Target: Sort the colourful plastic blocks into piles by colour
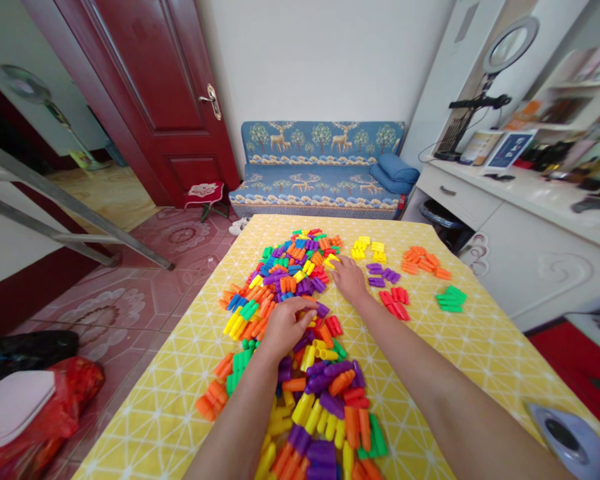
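though small, red cluster [398, 309] beside right forearm [413, 360]

The person has two bare arms: a long, smooth left forearm [240, 413] and a long, smooth right forearm [420, 373]. Each looks round, thick near the bottom of the view and thin at the wrist. The bare left hand [285, 325] has a smooth back and a small thumb; the bare right hand [349, 279] has slim fingers (their nails are too tiny to make out).
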`<state>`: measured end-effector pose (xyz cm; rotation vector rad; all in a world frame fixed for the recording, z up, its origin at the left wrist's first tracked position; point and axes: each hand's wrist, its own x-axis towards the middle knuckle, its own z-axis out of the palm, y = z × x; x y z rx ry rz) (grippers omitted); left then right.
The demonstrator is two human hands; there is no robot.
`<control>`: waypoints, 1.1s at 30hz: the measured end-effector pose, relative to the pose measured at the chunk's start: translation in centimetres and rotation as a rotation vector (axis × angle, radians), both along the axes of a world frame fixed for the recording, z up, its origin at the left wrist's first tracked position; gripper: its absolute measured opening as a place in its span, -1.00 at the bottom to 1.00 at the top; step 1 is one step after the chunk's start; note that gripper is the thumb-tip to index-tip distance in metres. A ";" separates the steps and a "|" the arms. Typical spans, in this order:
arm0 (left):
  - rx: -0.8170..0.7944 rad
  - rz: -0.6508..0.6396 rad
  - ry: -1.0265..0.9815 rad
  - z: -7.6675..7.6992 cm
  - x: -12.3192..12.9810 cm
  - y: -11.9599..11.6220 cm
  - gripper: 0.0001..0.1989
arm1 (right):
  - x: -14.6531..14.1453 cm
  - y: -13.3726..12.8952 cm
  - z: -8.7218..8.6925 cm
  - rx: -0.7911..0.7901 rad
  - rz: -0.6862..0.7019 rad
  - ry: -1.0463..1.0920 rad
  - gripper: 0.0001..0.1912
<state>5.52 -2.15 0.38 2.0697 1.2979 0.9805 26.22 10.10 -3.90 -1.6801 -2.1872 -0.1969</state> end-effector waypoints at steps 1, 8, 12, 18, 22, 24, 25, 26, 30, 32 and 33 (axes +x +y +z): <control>0.002 0.000 0.000 0.0 0.0 0.0 -0.82 | 0.0 -0.1 0.1 -0.005 -0.009 0.001 -0.67; -0.006 0.004 0.002 0.1 0.0 0.0 -0.82 | -0.1 -0.4 0.4 0.005 -0.030 0.012 -0.79; -0.010 0.002 0.003 0.1 0.0 0.0 -0.81 | -0.1 -0.7 0.6 0.053 -0.057 0.018 -0.82; -0.015 0.004 0.002 0.2 0.0 0.0 -0.81 | -0.4 -0.8 0.7 -0.005 -0.149 0.018 -0.79; -0.011 0.000 -0.003 0.0 -0.1 0.0 -0.81 | -0.5 -0.8 0.7 -0.029 -0.198 0.008 -0.76; -0.010 0.001 0.001 -0.1 -0.1 0.0 -0.81 | -0.6 -0.9 0.8 -0.038 -0.227 -0.001 -0.74; -0.010 0.000 0.002 -0.1 -0.1 0.0 -0.81 | -0.6 -0.9 0.9 -0.043 -0.241 -0.005 -0.73; -0.009 0.000 0.002 -0.1 -0.1 0.0 -0.81 | -0.6 -1.0 1.0 -0.050 -0.255 -0.009 -0.72; -0.008 -0.005 0.001 0.0 0.0 0.0 -0.82 | -0.6 -1.1 1.2 -0.108 -0.322 0.000 -0.67; -0.008 -0.006 0.002 0.0 0.0 0.0 -0.82 | -0.6 -1.0 1.1 -0.128 -0.354 0.011 -0.66; -0.008 -0.005 0.001 0.0 0.0 0.0 -0.81 | -0.5 -1.0 1.0 -0.133 -0.366 0.015 -0.67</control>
